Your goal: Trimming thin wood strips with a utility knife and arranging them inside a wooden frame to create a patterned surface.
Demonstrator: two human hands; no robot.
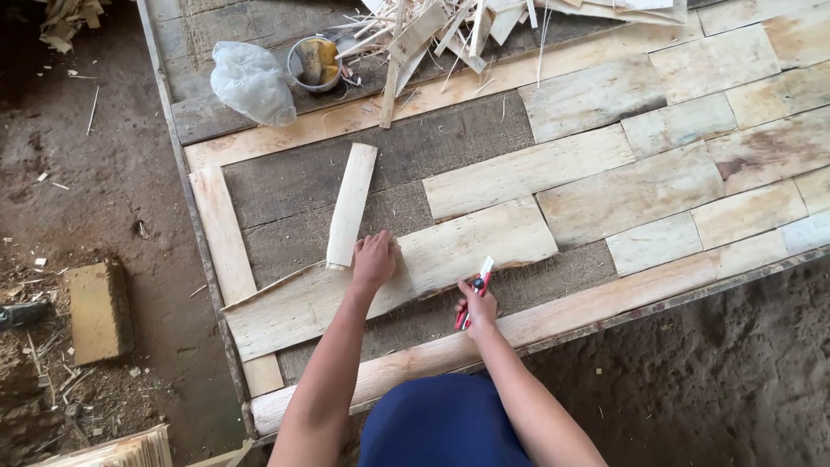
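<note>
At the far left, on the bare earth floor (104, 173), a yellowish brick-shaped block (99, 311) lies among chips and splinters. Next comes the edge of the low tabletop (285, 186), a dark, coarse board partly covered with pale wood veneer pieces. A crumpled clear plastic bag (252, 82) sits near its upper left corner, just beside a small round tin (314, 62) holding something yellow, and a heap of thin wood offcuts (441, 30) spreads along the top edge. A narrow veneer strip (352, 204) stands almost upright in the picture, its lower end touching a long, slanting veneer sheet (432, 259) that runs from lower left to upper right across the board. The left hand (374, 259) lies flat on this sheet, fingers spread and pressing down, holding nothing. Just to its right, at the sheet's lower edge, the right hand (477, 307) is closed around a red and white utility knife (474, 292), whose tip points up toward the sheet. Farther right, many more veneer pieces (674, 164) lie fitted side by side, covering the board to its right edge.
</note>
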